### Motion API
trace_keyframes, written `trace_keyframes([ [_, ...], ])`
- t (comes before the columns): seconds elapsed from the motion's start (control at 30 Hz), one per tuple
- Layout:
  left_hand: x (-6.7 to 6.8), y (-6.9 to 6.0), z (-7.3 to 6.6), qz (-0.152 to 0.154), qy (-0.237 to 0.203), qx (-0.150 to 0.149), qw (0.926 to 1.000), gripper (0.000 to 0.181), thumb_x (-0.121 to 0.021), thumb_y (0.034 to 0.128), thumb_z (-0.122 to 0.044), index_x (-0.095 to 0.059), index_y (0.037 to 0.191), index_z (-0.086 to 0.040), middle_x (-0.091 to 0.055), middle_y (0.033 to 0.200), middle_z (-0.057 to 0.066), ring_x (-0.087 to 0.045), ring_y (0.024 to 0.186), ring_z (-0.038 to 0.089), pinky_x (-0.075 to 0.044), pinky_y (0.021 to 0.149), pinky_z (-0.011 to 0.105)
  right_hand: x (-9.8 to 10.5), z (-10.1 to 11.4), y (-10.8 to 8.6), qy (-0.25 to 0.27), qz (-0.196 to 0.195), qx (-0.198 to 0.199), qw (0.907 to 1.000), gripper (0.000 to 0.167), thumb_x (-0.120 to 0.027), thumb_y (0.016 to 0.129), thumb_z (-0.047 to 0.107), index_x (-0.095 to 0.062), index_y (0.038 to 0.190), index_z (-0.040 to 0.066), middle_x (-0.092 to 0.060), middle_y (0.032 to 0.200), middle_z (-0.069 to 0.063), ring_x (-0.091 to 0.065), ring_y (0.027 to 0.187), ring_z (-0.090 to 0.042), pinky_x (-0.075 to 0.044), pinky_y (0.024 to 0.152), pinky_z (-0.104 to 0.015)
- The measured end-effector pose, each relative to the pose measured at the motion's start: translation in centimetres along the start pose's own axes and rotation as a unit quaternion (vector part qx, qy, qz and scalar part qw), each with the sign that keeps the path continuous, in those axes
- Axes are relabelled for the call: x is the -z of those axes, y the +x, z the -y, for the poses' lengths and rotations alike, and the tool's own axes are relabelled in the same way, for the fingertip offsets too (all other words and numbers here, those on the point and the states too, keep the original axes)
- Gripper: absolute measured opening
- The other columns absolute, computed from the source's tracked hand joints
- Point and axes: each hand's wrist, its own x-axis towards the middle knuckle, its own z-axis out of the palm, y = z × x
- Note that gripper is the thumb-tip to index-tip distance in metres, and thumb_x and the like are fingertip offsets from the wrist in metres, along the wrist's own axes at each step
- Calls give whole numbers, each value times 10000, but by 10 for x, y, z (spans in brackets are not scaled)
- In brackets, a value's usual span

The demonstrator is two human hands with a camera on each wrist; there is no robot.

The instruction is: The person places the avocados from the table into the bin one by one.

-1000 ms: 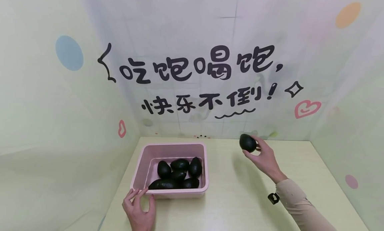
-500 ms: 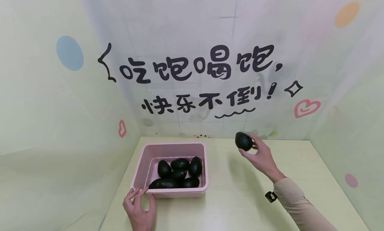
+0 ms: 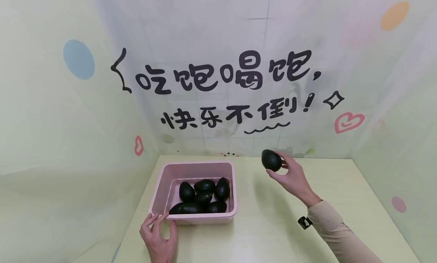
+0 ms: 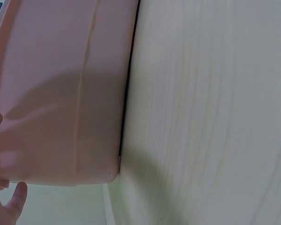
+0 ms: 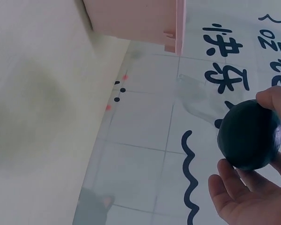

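My right hand (image 3: 293, 179) holds a dark green avocado (image 3: 271, 160) between thumb and fingers, raised above the table to the right of the pink bin (image 3: 235, 187). In the right wrist view the same avocado (image 5: 249, 135) sits at the fingertips, apart from the bin. Several dark avocados (image 3: 186, 192) lie inside the bin, some partly hidden by its front wall. My left hand (image 3: 158, 238) grips the bin's front left corner, fingers on the rim and thumb by the front wall. Only parts of its fingers (image 4: 18, 199) show in the left wrist view.
The pale wooden table (image 3: 252, 232) carries the bin on its left half. A printed cloth backdrop (image 3: 218, 35) with black lettering encloses the back and sides. A small black object (image 3: 305, 222) is by the right sleeve's cuff.
My right hand has moved a little left with the avocado, nearer the bin. The left hand and the bin have stayed in place.
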Motion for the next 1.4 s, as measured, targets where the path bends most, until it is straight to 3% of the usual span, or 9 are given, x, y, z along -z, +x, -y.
trace_keyframes([
  [0.1,0,0,0,5,6,27,10000,359,-789,726,51,-754,1080,12,-507,1206,307,-377,1416,116,-302,1072,34,-2,3,1,66,45,69,9999,674,-869,881,139,-577,1482,50,-634,1460,-193,-715,1181,-383,-601,997,-592],
  [0.2,1,0,1,93,33,163,9998,338,-784,752,23,-753,1089,13,-503,1225,309,-371,1428,120,-297,1073,43,-4,7,1,45,84,82,9999,672,-873,878,143,-582,1479,63,-637,1460,-174,-717,1177,-357,-608,994,-569],
  [0.43,2,-1,-2,58,34,172,9998,324,-788,748,24,-755,1070,13,-512,1222,307,-349,1424,84,-302,1082,35,-8,15,0,-20,160,141,9998,684,-886,864,157,-589,1474,70,-641,1466,-158,-731,1141,-320,-618,968,-487],
  [0.5,3,-2,-2,119,59,260,9996,315,-785,763,14,-753,1077,17,-508,1230,312,-336,1430,65,-299,1084,32,-9,17,0,-26,167,166,9997,686,-889,857,151,-591,1469,68,-644,1462,-161,-733,1145,-324,-620,966,-490],
  [0.67,2,-3,-1,42,52,148,9999,337,-788,738,66,-750,1070,21,-509,1214,311,-314,1424,16,-297,1083,17,-11,20,0,-3,158,192,9997,682,-895,848,141,-600,1459,73,-656,1445,-156,-737,1142,-325,-623,964,-495],
  [0.87,1,-3,-1,0,31,119,9999,343,-790,728,73,-753,1064,15,-514,1217,307,-345,1421,50,-311,1075,20,-14,28,-1,135,222,230,9994,687,-894,844,128,-598,1462,67,-658,1438,-166,-745,1136,-341,-624,974,-543],
  [1.2,3,-1,-1,178,79,281,9994,308,-789,771,5,-754,1078,3,-510,1248,313,-294,1434,9,-298,1068,34,-19,43,-1,296,467,223,9982,677,-896,847,150,-611,1459,101,-670,1425,-143,-746,1136,-310,-632,967,-482],
  [1.4,2,0,0,143,103,209,9996,306,-790,767,14,-751,1070,7,-515,1233,314,-321,1434,52,-288,1059,44,-20,49,-1,364,508,386,9973,680,-903,840,142,-618,1456,101,-678,1418,-143,-744,1122,-307,-631,968,-544],
])
